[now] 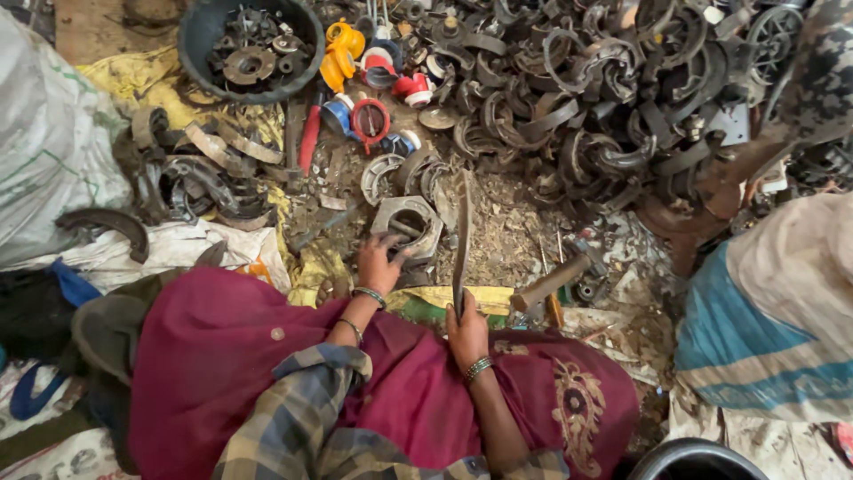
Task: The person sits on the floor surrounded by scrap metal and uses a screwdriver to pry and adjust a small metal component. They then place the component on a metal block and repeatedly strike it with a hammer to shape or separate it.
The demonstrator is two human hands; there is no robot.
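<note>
Left hand [378, 264] rests fingers spread on the grey squarish metal housing with a round opening [407, 227], directly ahead. Right hand [467, 333] grips closed around 1 long flat rusty metal bar [462, 233], long axis pointing away, just right of the housing.

Two hands, the left hand [378, 264] and right hand [467, 334], are showing; one hammer [553, 283], one black tub [251, 46], four bangles are showing.
</note>
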